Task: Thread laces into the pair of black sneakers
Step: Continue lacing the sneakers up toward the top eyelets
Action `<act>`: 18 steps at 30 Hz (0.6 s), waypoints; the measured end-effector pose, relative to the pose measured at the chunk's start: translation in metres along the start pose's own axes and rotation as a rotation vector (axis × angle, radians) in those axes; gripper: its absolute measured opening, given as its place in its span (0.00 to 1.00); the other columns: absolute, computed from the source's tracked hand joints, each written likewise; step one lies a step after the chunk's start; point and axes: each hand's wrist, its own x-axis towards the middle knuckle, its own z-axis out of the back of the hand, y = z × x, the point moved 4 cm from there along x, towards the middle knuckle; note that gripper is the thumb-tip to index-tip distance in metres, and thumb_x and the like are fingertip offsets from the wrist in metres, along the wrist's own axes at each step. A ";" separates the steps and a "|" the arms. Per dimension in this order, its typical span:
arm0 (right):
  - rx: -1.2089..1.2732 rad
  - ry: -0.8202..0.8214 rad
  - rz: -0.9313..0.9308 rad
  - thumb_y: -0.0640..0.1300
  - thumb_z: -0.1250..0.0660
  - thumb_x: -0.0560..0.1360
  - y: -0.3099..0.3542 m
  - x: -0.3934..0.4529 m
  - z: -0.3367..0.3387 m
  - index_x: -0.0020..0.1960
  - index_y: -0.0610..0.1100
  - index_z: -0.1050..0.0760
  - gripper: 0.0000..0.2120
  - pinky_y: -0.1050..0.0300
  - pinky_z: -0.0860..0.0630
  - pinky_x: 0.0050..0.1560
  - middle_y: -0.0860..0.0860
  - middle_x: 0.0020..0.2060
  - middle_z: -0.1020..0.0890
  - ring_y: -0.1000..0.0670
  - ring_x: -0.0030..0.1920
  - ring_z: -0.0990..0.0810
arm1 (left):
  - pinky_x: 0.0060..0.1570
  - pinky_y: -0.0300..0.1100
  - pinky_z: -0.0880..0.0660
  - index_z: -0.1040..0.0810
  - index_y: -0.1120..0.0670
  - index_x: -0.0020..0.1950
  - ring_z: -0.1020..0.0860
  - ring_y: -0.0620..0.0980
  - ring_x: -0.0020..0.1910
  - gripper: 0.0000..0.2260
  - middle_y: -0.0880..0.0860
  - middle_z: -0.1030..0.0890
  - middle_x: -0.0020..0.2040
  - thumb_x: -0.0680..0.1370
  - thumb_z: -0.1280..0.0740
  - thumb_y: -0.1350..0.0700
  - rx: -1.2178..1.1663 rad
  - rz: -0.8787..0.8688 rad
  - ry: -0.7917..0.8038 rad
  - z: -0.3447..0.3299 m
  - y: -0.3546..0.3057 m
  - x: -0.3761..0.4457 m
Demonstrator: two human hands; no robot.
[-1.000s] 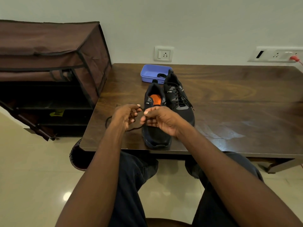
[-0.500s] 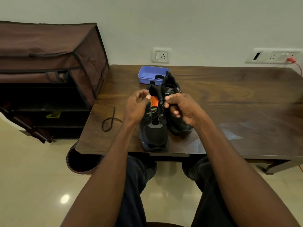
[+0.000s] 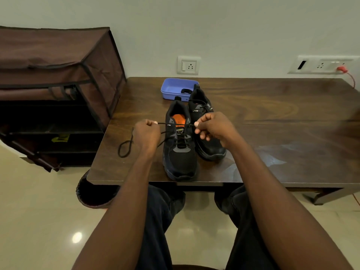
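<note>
Glossy wood-grain table (image 3: 272, 117); both curled fists, left hand (image 3: 147, 133) and right hand (image 3: 213, 126), pinch thin black lace (image 3: 176, 124) taut between fingertips, probably through matte mesh sneaker (image 3: 179, 152) eyelets.

Standing against a plain pale wall (image 3: 233, 26): a dark wooden table (image 3: 272, 114) with a glossy, swirled grain. Sitting to its left: a brown fabric shoe rack (image 3: 58, 65), front open, dark shelves showing. Hanging on the wall above the table: a white socket plate (image 3: 188, 65) and a wider switch panel (image 3: 321, 64) with a red plug (image 3: 341, 69). Gleaming below: cream floor tiles (image 3: 39, 211), catching a spot of lamp glare.
</note>
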 end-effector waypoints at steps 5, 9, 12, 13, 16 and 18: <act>-0.120 -0.058 -0.030 0.33 0.41 0.81 -0.004 0.002 -0.009 0.48 0.38 0.22 0.10 0.66 0.28 0.26 0.47 0.33 0.22 0.54 0.29 0.25 | 0.55 0.50 0.26 0.19 0.58 0.47 0.25 0.56 0.53 0.06 0.57 0.23 0.53 0.76 0.35 0.59 0.489 -0.199 -0.087 -0.001 -0.004 -0.007; 0.143 0.058 -0.011 0.32 0.41 0.81 -0.002 -0.001 -0.017 0.51 0.36 0.28 0.04 0.62 0.22 0.30 0.43 0.35 0.18 0.50 0.31 0.20 | 0.57 0.45 0.23 0.21 0.52 0.63 0.22 0.48 0.58 0.14 0.51 0.20 0.60 0.77 0.32 0.59 0.079 -0.308 0.223 -0.019 -0.015 -0.007; 0.128 0.056 0.031 0.38 0.33 0.79 -0.004 0.004 -0.020 0.45 0.40 0.25 0.04 0.63 0.26 0.26 0.46 0.32 0.19 0.53 0.27 0.22 | 0.48 0.34 0.24 0.19 0.53 0.60 0.20 0.39 0.49 0.11 0.50 0.17 0.51 0.78 0.30 0.60 -0.119 -0.304 0.453 -0.029 -0.021 -0.017; 0.108 0.031 0.031 0.39 0.31 0.78 -0.006 0.006 -0.020 0.43 0.41 0.24 0.06 0.63 0.28 0.25 0.47 0.31 0.20 0.54 0.26 0.24 | 0.46 0.33 0.24 0.18 0.53 0.58 0.19 0.39 0.46 0.10 0.50 0.16 0.49 0.77 0.30 0.60 -0.141 -0.303 0.487 -0.031 -0.020 -0.018; 0.099 0.008 0.008 0.43 0.29 0.77 -0.011 0.010 -0.019 0.40 0.43 0.23 0.09 0.64 0.32 0.25 0.50 0.29 0.22 0.56 0.24 0.28 | 0.43 0.29 0.23 0.18 0.53 0.54 0.19 0.36 0.41 0.08 0.47 0.16 0.45 0.77 0.30 0.63 -0.207 -0.284 0.555 -0.030 -0.020 -0.020; 0.082 0.032 -0.008 0.45 0.30 0.78 -0.013 0.011 -0.020 0.40 0.43 0.22 0.09 0.64 0.33 0.26 0.51 0.28 0.23 0.56 0.25 0.29 | 0.44 0.30 0.23 0.18 0.54 0.54 0.18 0.36 0.41 0.08 0.48 0.16 0.45 0.77 0.30 0.63 -0.254 -0.279 0.570 -0.031 -0.020 -0.019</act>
